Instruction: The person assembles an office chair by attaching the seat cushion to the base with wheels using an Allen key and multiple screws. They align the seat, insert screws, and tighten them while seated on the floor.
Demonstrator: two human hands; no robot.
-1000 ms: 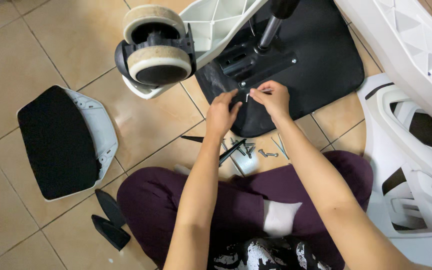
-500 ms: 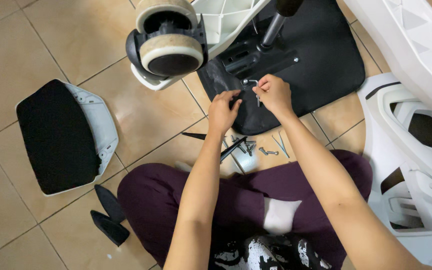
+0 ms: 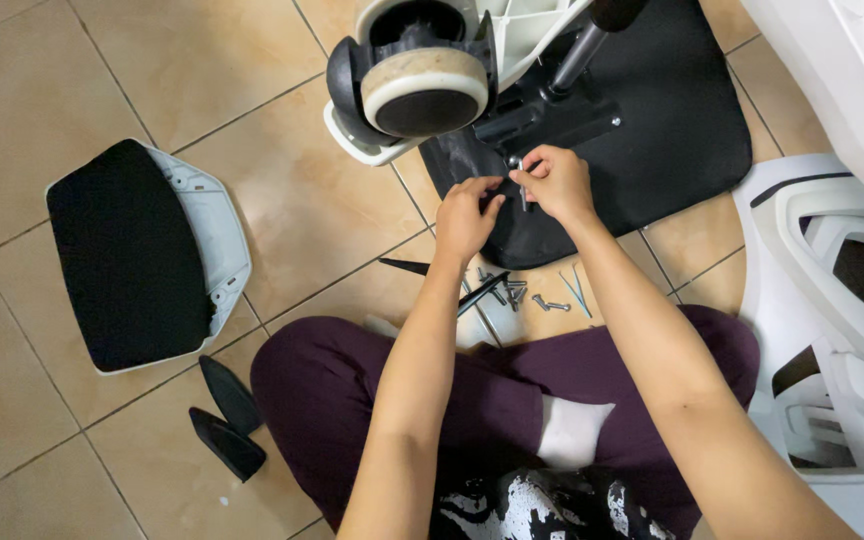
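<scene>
My right hand (image 3: 556,185) pinches a small silver screw (image 3: 522,192) upright over the black metal bracket (image 3: 542,120) on the black chair seat (image 3: 672,130). My left hand (image 3: 465,215) rests just left of it, fingertips on the seat's edge near the screw. Whether that hand grips anything is hidden by its fingers. A caster wheel (image 3: 420,90) on the white chair base (image 3: 512,30) hangs right above both hands.
Loose screws and a hex key (image 3: 542,295) lie on the tile floor in front of my crossed legs. A black padded panel in a white shell (image 3: 142,255) lies at left, two black plastic pieces (image 3: 224,415) beside my knee. A white chair frame (image 3: 832,290) stands at right.
Both hands have moved up onto the seat toward the bracket. The right hand brought the screw along. The view has shifted, so the caster wheel now sits nearer the centre.
</scene>
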